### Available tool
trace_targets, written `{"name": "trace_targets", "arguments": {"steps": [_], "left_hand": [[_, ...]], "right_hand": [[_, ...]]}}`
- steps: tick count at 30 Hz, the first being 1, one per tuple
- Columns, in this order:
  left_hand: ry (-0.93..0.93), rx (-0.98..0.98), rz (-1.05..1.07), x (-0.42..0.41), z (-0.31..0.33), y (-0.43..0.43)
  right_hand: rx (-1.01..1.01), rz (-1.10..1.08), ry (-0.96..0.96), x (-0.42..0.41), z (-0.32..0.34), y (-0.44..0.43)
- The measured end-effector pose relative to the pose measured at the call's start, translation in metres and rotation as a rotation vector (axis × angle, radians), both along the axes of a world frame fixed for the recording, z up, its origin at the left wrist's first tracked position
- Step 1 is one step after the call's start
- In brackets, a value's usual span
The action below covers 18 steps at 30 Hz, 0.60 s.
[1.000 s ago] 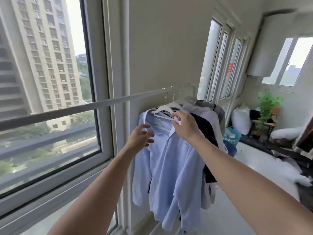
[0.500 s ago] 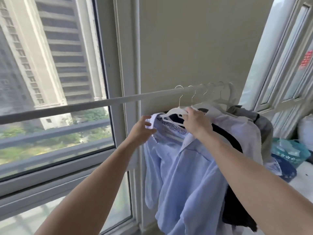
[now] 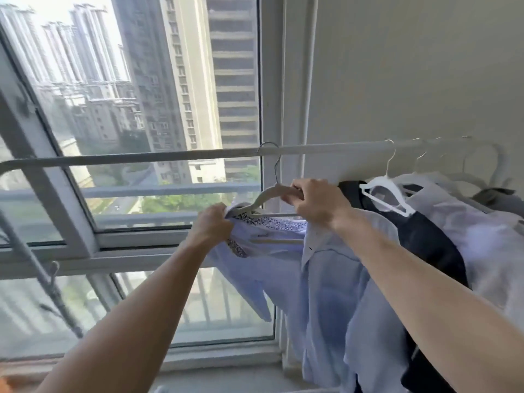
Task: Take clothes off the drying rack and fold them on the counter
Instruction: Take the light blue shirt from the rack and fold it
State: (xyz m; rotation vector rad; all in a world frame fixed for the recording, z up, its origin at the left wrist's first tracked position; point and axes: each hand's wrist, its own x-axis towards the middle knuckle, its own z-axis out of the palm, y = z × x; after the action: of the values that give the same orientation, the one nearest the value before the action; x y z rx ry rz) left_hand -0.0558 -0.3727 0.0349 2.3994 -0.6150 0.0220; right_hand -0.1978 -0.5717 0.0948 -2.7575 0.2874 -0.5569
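A light blue shirt (image 3: 326, 293) with a patterned inner collar hangs on a pale hanger (image 3: 272, 194), whose wire hook sits over the white rail of the drying rack (image 3: 170, 156). My right hand (image 3: 317, 202) grips the right shoulder of the hanger. My left hand (image 3: 211, 225) pinches the shirt's left collar edge. Right of them, a dark garment (image 3: 425, 239) and a white shirt (image 3: 487, 245) hang on white hangers (image 3: 385, 194) on the same rail.
A large window (image 3: 141, 109) with a white frame fills the left, tall buildings beyond it. A plain wall (image 3: 411, 66) stands behind the rail. A thin grey rack leg (image 3: 37, 273) slants down at the left. Grey clothing (image 3: 499, 197) hangs at the far right.
The blue shirt's hanger has slid left along the rail, away from the other hangers. My left hand now pinches the collar. The view has moved closer and turned left.
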Motion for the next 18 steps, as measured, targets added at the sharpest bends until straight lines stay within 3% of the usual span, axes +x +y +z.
{"name": "trace_targets", "arguments": {"steps": [6, 12, 18], "left_hand": [[-0.022, 0.027, 0.148, -0.025, -0.013, 0.177], [-0.045, -0.010, 0.350, -0.060, -0.024, 0.368], [0.098, -0.020, 0.689, -0.120, -0.040, 0.591]], "right_hand": [[-0.081, 0.289, -0.001, 0.029, -0.006, 0.138], [0.134, 0.540, 0.038, 0.066, -0.037, 0.313], [0.292, 0.854, 0.102, 0.085, -0.058, 0.515]]}}
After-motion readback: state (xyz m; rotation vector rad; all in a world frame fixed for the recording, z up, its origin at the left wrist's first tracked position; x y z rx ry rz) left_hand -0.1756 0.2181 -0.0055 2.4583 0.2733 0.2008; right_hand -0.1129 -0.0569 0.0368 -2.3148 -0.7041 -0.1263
